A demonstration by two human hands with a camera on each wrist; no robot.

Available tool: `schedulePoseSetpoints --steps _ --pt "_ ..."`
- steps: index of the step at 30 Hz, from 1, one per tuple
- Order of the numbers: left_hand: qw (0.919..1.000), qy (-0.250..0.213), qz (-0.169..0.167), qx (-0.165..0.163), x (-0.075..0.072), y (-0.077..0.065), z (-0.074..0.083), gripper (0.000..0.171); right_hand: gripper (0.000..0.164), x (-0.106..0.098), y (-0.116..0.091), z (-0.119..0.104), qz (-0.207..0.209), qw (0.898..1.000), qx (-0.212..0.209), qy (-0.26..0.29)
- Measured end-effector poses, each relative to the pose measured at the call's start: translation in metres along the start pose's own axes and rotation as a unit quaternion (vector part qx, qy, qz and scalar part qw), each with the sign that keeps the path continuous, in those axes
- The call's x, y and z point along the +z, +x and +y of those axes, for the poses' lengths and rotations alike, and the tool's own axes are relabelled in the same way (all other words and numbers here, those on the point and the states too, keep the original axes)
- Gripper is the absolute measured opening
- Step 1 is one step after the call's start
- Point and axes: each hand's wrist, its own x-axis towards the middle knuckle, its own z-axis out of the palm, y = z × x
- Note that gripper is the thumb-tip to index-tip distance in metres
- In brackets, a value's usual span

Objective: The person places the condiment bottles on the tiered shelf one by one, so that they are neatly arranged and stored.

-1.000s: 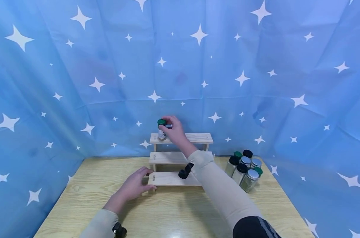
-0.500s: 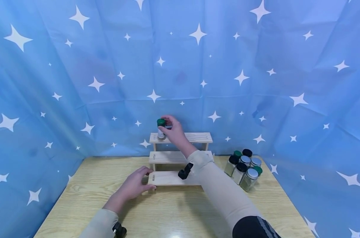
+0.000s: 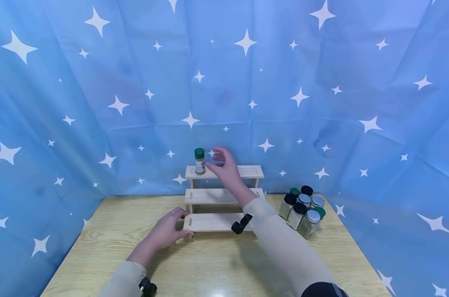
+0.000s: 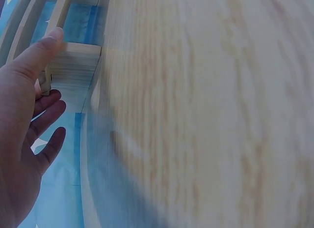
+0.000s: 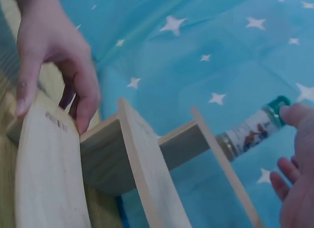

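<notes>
A spice jar with a green lid (image 3: 200, 161) and printed label stands upright on the left end of the top step of a three-step wooden spice rack (image 3: 213, 222). Just right of the jar is my right hand (image 3: 226, 167), fingers apart and nothing held. In the right wrist view its thumb lies close to the lid (image 5: 279, 110); whether they touch I cannot tell. My left hand (image 3: 165, 231) grips the left end of the rack's lowest step, thumb at the front edge and fingers at the back. The left wrist view shows this hand (image 4: 24, 105) pinching the board's end.
At the right on the wooden table (image 3: 109, 235) stands a cluster of several glass jars (image 3: 309, 225) with black, silver and green lids. A blue star-patterned cloth (image 3: 224, 99) hangs behind the rack and at both sides.
My right hand has let go of the green-lidded spice jar and moved a little to the right. The jar stays on the top step. My left hand still grips the rack.
</notes>
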Motion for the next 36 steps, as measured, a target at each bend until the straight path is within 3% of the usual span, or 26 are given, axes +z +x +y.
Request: schedulePoseSetpoints --steps 5,15,26,36 --pt "1.0000 -0.004 0.000 -0.004 0.001 0.001 0.000 0.072 0.059 -0.020 -0.023 0.004 0.034 0.999 0.008 0.011" --pt "1.0000 -0.005 0.004 -0.007 0.000 0.000 -0.003 0.073 0.045 -0.058 -0.063 0.010 0.044 0.999 -0.006 -0.004" --pt "0.9999 -0.003 0.006 -0.008 0.001 -0.001 0.003 0.071 0.047 -0.107 -0.106 0.013 0.029 0.996 -0.009 -0.089" --pt "0.9998 -0.002 0.001 -0.018 0.001 0.001 0.002 0.072 0.046 -0.153 -0.139 0.015 0.023 0.982 -0.011 -0.185"
